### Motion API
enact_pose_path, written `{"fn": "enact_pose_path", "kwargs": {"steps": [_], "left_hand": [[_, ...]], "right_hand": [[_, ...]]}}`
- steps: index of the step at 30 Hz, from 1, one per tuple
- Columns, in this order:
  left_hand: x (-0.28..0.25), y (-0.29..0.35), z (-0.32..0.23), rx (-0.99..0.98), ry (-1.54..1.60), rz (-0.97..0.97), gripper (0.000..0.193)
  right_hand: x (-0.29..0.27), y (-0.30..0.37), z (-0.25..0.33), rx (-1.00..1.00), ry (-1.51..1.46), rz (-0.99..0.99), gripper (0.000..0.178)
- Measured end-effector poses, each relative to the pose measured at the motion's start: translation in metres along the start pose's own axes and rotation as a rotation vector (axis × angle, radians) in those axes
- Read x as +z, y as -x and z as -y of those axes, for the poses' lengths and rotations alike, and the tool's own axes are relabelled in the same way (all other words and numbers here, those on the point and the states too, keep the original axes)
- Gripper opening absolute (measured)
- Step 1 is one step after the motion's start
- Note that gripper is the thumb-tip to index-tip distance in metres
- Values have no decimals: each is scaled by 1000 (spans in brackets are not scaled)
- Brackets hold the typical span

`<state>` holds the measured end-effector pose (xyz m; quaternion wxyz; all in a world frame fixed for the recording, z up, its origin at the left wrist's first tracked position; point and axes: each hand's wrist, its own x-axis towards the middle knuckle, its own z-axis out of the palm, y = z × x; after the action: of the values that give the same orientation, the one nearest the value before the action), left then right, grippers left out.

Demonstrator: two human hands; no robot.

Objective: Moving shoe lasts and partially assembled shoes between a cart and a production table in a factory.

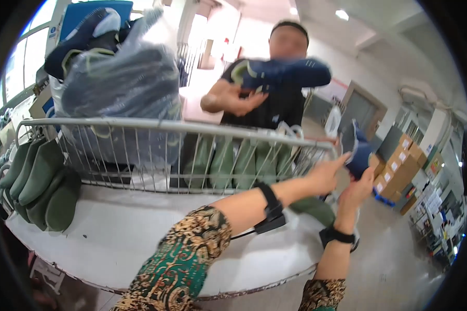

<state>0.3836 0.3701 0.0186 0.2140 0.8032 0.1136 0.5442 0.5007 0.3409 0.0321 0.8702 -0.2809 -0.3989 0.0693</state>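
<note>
Both hands were up at the right, together on one navy shoe upper (pixel 360 158): the left hand (pixel 324 177) had its fingers at the upper's left edge, the right hand (pixel 356 192) was closed round its near end from below. The upper hung in the air, off the counter (pixel 114 217), tilted, just right of the wire basket (pixel 192 126); part of it was blurred, so couldn't tell if there was anything inside. Progress, judging by layout only: this pc. was lifted & in handling, not set down. Plenty looked left, b/c the clear plastic bag (pixel 122 93) at far left was stuffed w/ dark pcs., w/ more dark shoe uppers (pixel 80 41) heaped on top, & the green lasts seemed bare: a cluster at left (pixel 39 176), a row in the middle (pixel 223 165) seen thru the wires, & some green btwn the two forearms (pixel 316 210), partly hidden. Across the basket a co-worker (pixel 280 111) held up a second navy upper (pixel 290 74), so 2 pcs. were in hand at once. Stacked cartons (pixel 397 166) stood on the floor at far right, well apart; couldn't tell if they held done work
</note>
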Motion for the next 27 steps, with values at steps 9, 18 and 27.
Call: {"fn": "enact_pose_path", "kwargs": {"steps": [9,18,27], "left_hand": [[-188,192,-165,-259,-226,1130,41],[-292,329,-339,-719,-422,220,37],[-285,401,-313,-317,-1284,-26,32]], "right_hand": [[26,44,49,-425,427,250,25],[68,83,95,-210,411,558,22],[254,142,169,-816,170,671,15]]}}
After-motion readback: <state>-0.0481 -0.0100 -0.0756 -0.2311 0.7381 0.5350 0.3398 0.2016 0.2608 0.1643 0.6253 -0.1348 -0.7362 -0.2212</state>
